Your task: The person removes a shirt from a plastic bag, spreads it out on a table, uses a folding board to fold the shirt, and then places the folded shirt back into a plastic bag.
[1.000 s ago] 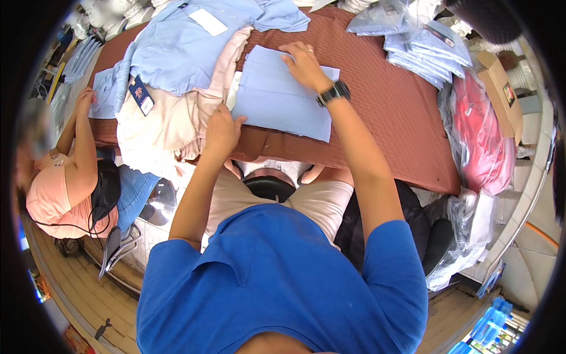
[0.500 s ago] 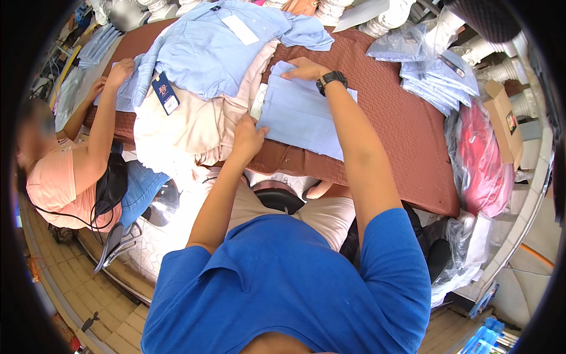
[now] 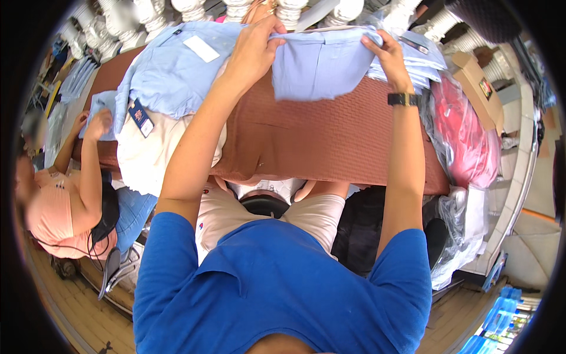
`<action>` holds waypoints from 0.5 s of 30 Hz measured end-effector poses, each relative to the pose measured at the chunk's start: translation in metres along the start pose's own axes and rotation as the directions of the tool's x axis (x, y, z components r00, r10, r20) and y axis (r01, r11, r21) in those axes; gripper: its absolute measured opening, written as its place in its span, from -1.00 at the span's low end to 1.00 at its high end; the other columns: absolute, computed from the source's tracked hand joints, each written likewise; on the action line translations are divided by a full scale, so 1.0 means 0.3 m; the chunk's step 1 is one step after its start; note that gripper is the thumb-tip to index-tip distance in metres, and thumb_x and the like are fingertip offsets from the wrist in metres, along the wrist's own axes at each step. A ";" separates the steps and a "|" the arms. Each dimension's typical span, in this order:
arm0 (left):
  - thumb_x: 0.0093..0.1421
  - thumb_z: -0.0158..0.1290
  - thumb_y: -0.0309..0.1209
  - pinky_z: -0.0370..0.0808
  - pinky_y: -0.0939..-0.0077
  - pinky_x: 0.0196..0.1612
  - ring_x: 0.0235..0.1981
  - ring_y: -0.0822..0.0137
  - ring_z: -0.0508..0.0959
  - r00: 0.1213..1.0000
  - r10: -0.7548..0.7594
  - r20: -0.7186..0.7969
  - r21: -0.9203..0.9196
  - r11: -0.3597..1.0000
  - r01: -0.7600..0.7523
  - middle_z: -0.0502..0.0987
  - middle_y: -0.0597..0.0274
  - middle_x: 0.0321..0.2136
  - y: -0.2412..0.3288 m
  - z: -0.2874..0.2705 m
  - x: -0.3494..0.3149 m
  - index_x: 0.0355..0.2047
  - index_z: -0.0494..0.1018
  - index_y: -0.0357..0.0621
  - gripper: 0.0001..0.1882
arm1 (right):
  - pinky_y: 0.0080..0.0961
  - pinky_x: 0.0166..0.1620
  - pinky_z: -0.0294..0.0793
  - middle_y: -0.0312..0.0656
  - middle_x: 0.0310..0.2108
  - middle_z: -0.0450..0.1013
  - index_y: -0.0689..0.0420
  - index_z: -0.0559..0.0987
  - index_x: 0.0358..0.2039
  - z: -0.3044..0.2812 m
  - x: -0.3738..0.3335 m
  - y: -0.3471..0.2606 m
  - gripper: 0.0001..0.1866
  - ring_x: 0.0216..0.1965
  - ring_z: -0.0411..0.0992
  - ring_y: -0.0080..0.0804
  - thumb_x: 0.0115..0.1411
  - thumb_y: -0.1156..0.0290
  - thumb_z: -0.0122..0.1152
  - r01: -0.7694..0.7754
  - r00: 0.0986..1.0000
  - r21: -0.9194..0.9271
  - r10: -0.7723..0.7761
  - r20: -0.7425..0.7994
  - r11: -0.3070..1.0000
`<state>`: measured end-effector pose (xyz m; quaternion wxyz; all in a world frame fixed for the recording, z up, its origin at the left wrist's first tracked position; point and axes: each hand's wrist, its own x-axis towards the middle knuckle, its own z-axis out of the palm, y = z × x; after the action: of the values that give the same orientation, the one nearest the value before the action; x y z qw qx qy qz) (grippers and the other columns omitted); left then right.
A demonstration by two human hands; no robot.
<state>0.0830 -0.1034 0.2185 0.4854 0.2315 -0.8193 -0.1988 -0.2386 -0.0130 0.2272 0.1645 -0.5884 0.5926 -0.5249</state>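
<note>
Over the far side of the table, a folded light blue shirt [image 3: 321,68] hangs between my two hands, its lower edge off the cloth. My left hand [image 3: 256,50] pinches its upper left corner. With fingers and thumb, my right hand [image 3: 389,56] grips the upper right corner; a black watch is on that wrist. Left of my left forearm lies a heap of light blue shirts [image 3: 171,74] carrying a white label [image 3: 200,49] and a dark blue hang tag [image 3: 140,118]. Cream garments [image 3: 147,156] lie beneath the heap, spilling over the near edge.
A brown textured cloth covers the table [image 3: 312,141]. At the right are folded blue shirts [image 3: 433,56], red garments in clear plastic [image 3: 466,138] and a cardboard box [image 3: 479,91]. White balusters [image 3: 191,9] line the back. On the left, another person [image 3: 62,200] handles blue cloth [image 3: 101,115].
Both my hands have lifted the folded shirt off the table and carried it away from me. My left hand has moved from its near left edge to its upper left corner.
</note>
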 end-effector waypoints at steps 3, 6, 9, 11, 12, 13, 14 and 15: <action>0.17 0.16 -0.60 0.47 0.24 -0.19 -0.30 0.02 0.55 0.993 0.118 0.029 0.051 0.992 -0.119 0.59 0.04 -0.32 0.039 0.042 -0.019 -0.21 0.51 -0.17 -0.82 | -0.61 -0.14 0.41 -0.44 -0.31 0.53 0.13 0.64 -0.22 -0.093 -0.170 0.010 -0.81 -0.24 0.40 -0.65 0.14 0.53 0.44 0.097 0.991 -0.059 -0.102 -0.085 0.994; 0.05 0.11 -0.72 0.45 0.17 -0.16 -0.26 -0.04 0.50 0.974 0.193 0.117 -0.023 0.981 -0.192 0.51 0.04 -0.35 0.032 0.101 -0.179 -0.27 0.49 -0.21 -0.77 | -0.49 -0.06 0.48 -0.26 -0.21 0.55 0.16 0.62 -0.24 -0.048 -0.430 0.035 -0.66 -0.14 0.49 -0.43 0.00 0.83 0.16 0.188 0.977 -0.185 -0.202 -0.061 0.965; -0.01 0.05 -0.78 0.44 0.15 -0.10 -0.16 -0.04 0.44 0.958 0.135 0.254 -0.071 0.990 -0.121 0.41 0.05 -0.33 -0.054 0.217 -0.446 -0.34 0.45 -0.23 -0.75 | -0.31 0.01 0.49 -0.12 -0.18 0.51 0.18 0.62 -0.23 0.053 -0.702 0.159 -0.58 -0.11 0.50 -0.14 -0.05 0.87 0.03 0.147 0.986 -0.367 -0.167 -0.023 0.919; -0.02 0.04 -0.79 0.45 0.18 -0.08 -0.14 -0.04 0.46 0.921 0.080 0.382 -0.117 0.992 -0.038 0.44 0.06 -0.30 -0.128 0.272 -0.641 -0.32 0.46 -0.24 -0.73 | -0.23 0.03 0.48 -0.10 -0.21 0.50 0.19 0.62 -0.24 0.124 -0.852 0.249 -0.61 -0.11 0.48 -0.05 -0.02 0.86 0.03 0.109 0.994 -0.417 -0.110 0.021 0.902; -0.03 0.03 -0.79 0.46 0.21 -0.06 -0.13 -0.03 0.47 0.893 0.081 0.442 -0.150 0.989 -0.016 0.46 0.07 -0.28 -0.148 0.281 -0.703 -0.31 0.46 -0.24 -0.72 | -0.21 0.03 0.47 -0.10 -0.22 0.50 0.19 0.62 -0.24 0.153 -0.910 0.268 -0.62 -0.10 0.47 -0.03 -0.01 0.85 0.03 0.081 0.997 -0.394 -0.077 0.026 0.915; -0.01 0.04 -0.79 0.46 0.23 -0.06 -0.13 -0.01 0.48 0.901 0.057 0.431 -0.164 0.986 0.016 0.46 0.07 -0.26 -0.141 0.270 -0.711 -0.28 0.46 -0.24 -0.72 | -0.19 0.04 0.46 -0.10 -0.23 0.49 0.19 0.62 -0.25 0.160 -0.936 0.271 -0.63 -0.09 0.46 -0.01 0.00 0.85 0.03 0.057 0.998 -0.376 -0.049 0.030 0.925; 0.01 0.04 -0.78 0.47 0.25 -0.05 -0.13 0.00 0.49 0.907 0.031 0.420 -0.178 0.983 0.048 0.46 0.07 -0.24 -0.135 0.258 -0.717 -0.26 0.47 -0.24 -0.72 | -0.20 0.04 0.45 -0.09 -0.21 0.49 0.19 0.62 -0.25 0.150 -0.948 0.276 -0.64 -0.07 0.45 -0.01 0.01 0.84 0.03 -0.012 1.000 -0.342 0.005 -0.020 0.940; 0.04 0.05 -0.77 0.47 0.27 -0.04 -0.12 0.02 0.50 0.912 0.005 0.409 -0.191 0.978 0.081 0.46 0.07 -0.21 -0.131 0.252 -0.717 -0.24 0.47 -0.24 -0.72 | -0.20 0.05 0.44 -0.09 -0.20 0.49 0.18 0.63 -0.26 0.137 -0.959 0.280 -0.65 -0.04 0.44 -0.02 0.03 0.83 0.03 -0.079 0.996 -0.304 0.061 -0.068 0.949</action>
<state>0.1138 -0.0044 0.0115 0.3211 0.1499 -0.8730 -0.3351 -0.1764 0.1993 0.0207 0.0727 -0.5701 0.6918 -0.4372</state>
